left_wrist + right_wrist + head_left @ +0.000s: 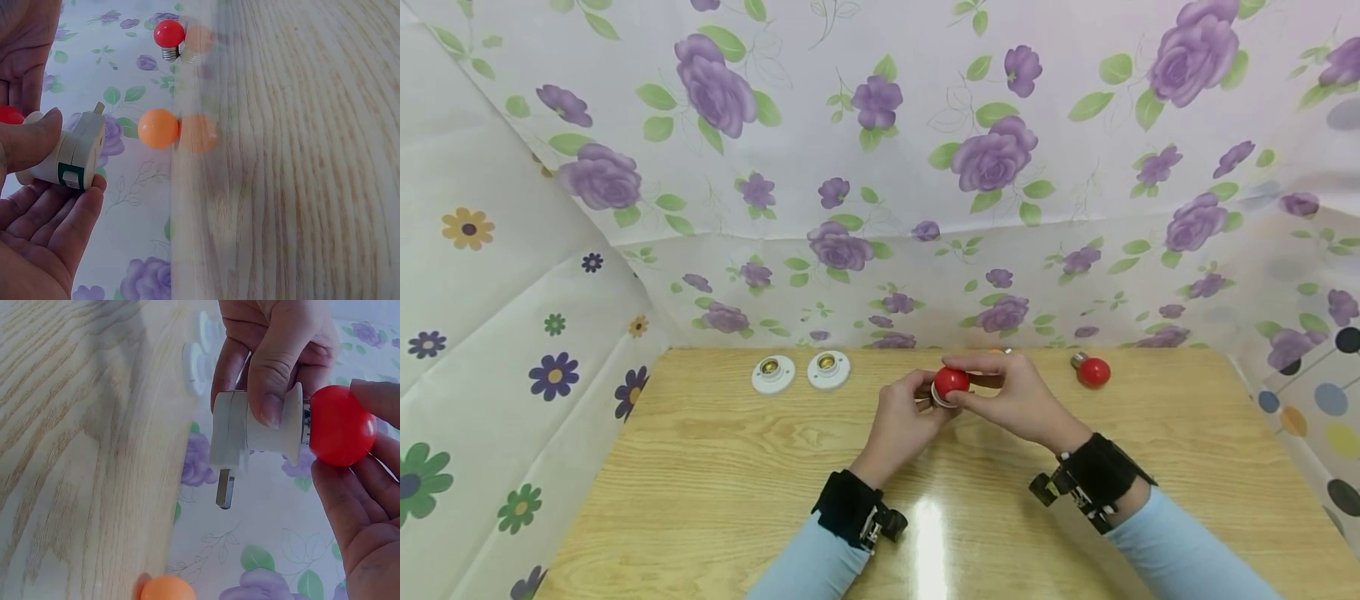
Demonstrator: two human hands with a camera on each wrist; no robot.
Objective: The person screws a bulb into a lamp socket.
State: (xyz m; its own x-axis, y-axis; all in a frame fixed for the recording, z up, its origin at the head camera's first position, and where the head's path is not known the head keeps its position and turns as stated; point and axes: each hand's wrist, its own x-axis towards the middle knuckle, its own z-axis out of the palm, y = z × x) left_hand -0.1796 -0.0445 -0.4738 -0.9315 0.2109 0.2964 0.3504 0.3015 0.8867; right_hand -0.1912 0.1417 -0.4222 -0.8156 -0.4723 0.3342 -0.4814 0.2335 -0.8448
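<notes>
My left hand (904, 421) grips a white plug-in lamp socket (229, 434), its thumb lying along the socket's neck. Metal prongs (225, 489) stick out of the plug end, and a small switch (72, 180) on a green patch shows in the left wrist view. A round red bulb (342, 427) sits at the socket's mouth, with a narrow dark and metal band visible between the two. Fingers and thumb of my right hand (1018, 400) pinch the bulb from the opposite side. How deep its base sits inside the socket is hidden.
Two white round lamp holders (772, 386) lie at the back left of the wooden table (715, 483). Behind my right hand is an orange bulb (159, 129), mostly covered in the head view. Another red bulb (1093, 372) lies farther right. Flowered cloth (880, 192) hangs along the back edge.
</notes>
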